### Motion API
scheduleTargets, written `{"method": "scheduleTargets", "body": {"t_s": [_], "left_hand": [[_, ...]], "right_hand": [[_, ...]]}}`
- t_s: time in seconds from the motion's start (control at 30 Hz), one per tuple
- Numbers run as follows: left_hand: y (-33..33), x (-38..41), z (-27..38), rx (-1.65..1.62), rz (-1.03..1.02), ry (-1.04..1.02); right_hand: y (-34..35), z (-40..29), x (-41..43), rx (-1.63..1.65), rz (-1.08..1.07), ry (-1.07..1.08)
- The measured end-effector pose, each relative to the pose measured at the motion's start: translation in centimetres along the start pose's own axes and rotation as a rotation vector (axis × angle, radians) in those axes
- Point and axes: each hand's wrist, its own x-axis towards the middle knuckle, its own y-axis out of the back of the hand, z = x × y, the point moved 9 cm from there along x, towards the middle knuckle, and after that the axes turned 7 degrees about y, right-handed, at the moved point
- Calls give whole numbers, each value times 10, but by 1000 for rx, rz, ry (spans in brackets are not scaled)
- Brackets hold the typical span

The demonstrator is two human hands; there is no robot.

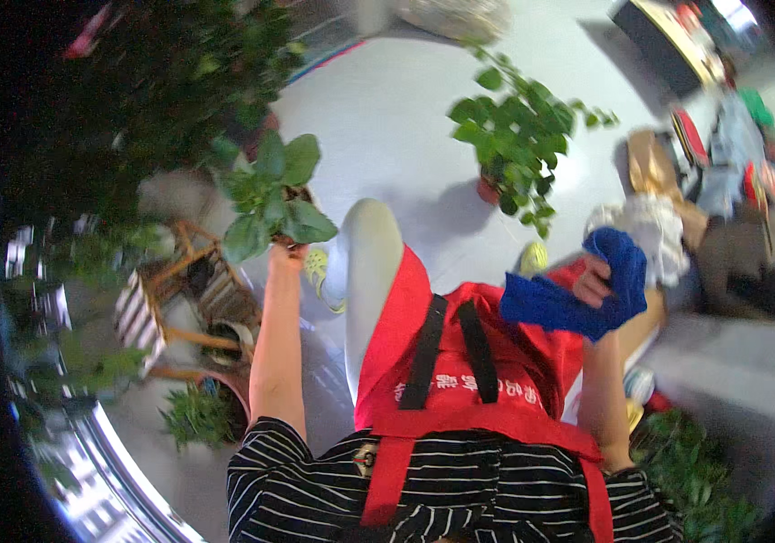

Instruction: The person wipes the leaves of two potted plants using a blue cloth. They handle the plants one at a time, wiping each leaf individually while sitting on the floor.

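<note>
My left hand (287, 252) grips a broad-leaved potted plant (272, 197) at its base, out in front of my left knee. Its leaves hide most of the pot and my fingers. A bright blue cloth (621, 298) is bunched in my right hand (592, 282), above the right side of my red apron (469, 366). Some fingertips show between the folds of the cloth.
A trailing plant in a reddish pot (488, 190) stands on the pale floor ahead. Dense foliage (156, 102) and a wooden stand (190, 271) are at left, with a low potted plant (200, 414). At right are seated people (659, 217) and more greenery (686, 468).
</note>
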Motion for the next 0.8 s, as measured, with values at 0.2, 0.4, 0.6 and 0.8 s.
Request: {"method": "scheduleTargets", "body": {"t_s": [0.2, 0.4, 0.6, 0.8], "left_hand": [[-104, -12, -32, 226, 321, -29], [-201, -40, -73, 511, -99, 148], [-327, -117, -157, 1087, -283, 186], [-404, -140, -265, 1297, -439, 466]], "right_hand": [[19, -64, -51, -30, 62, 226], [61, -126, -111, -242, 337, 619], [64, -135, -131, -77, 266, 668], [45, -151, -157, 23, 164, 765]]}}
